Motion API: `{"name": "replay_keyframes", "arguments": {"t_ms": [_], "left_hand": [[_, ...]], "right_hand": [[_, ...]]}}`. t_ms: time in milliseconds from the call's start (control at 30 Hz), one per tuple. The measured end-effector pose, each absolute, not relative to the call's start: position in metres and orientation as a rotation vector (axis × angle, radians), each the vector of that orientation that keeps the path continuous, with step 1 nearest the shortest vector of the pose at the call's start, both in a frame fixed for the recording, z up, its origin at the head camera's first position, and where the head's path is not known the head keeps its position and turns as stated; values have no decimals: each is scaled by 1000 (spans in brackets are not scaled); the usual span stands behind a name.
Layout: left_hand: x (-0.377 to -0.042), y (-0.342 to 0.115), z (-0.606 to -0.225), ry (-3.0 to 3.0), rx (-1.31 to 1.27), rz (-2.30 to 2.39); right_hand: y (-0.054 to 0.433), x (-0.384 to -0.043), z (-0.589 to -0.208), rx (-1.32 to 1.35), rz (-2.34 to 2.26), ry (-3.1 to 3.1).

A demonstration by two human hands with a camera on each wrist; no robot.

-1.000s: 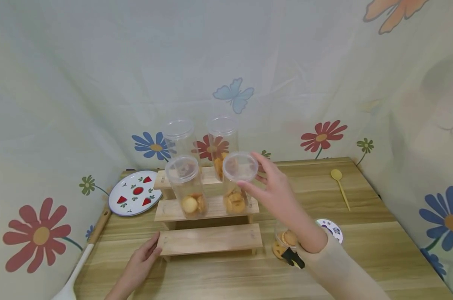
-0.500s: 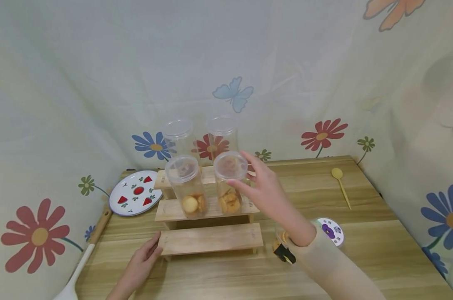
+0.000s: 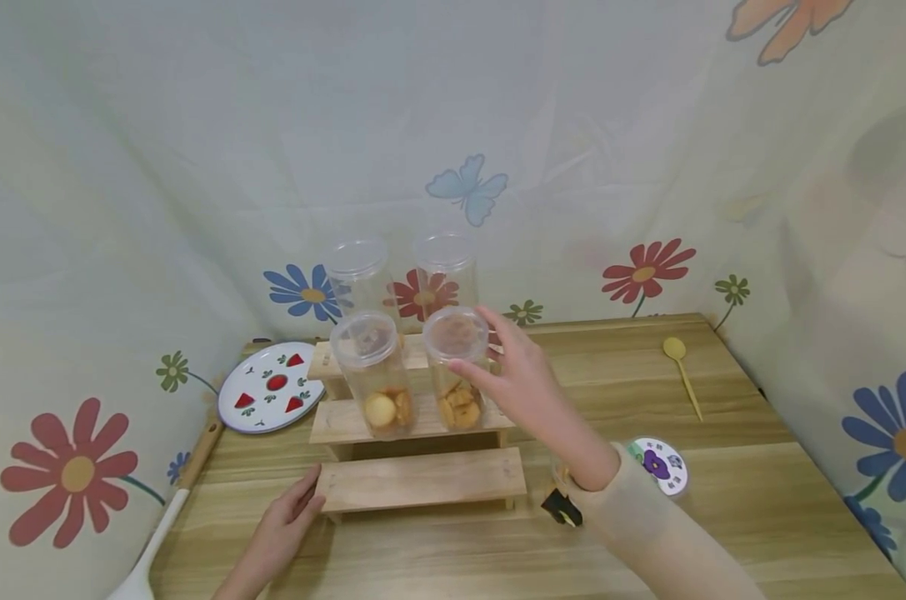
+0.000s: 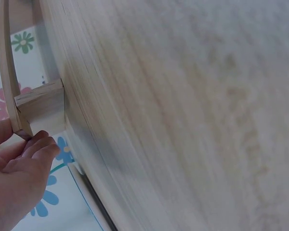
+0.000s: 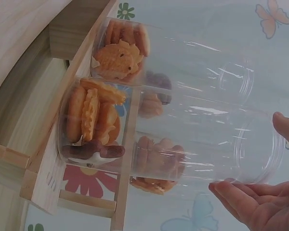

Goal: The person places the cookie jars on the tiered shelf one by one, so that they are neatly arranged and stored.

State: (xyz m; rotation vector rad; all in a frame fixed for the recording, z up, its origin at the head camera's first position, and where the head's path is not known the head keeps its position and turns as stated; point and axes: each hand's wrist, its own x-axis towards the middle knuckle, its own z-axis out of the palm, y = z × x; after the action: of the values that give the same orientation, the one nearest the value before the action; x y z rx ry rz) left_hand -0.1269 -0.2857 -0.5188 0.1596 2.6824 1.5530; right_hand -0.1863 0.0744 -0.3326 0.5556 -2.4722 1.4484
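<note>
A clear lidded jar with cookies in its bottom stands upright on the middle step of a three-tier wooden stand. My right hand holds this jar near its lid, thumb on the near side and fingers at the right. In the right wrist view, the thumb lies by the lid's rim and the fingers by the jar's side. At the lowest step's left end, my left hand pinches the board's corner, as the left wrist view shows. A matching cookie jar stands left of the held one.
Two more clear jars stand on the top step behind. A patterned plate and a white-ended utensil lie left. To the right are a yellow spoon, a round printed lid and another container, mostly behind my forearm.
My right hand and the jar have shifted left on the middle step, closer to the neighbouring jar, with only a slight shift in the last half second. My left hand stays put.
</note>
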Motion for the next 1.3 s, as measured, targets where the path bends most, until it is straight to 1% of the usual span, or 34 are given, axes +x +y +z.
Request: {"name": "replay_keyframes", "arguments": {"t_ms": [300, 600, 933, 1300], "left_hand": [[-126, -285, -515, 2670, 169, 1558], [-124, -284, -514, 2680, 173, 1571], [-125, -285, -518, 2657, 172, 1605], [-125, -284, -516, 2688, 152, 1554]], "right_hand": [[74, -188, -332, 525, 1332, -2534], [77, -185, -333, 508, 1438, -2547], [95, -171, -339, 520, 1513, -2491], [115, -156, -355, 445, 1515, -2498]]}}
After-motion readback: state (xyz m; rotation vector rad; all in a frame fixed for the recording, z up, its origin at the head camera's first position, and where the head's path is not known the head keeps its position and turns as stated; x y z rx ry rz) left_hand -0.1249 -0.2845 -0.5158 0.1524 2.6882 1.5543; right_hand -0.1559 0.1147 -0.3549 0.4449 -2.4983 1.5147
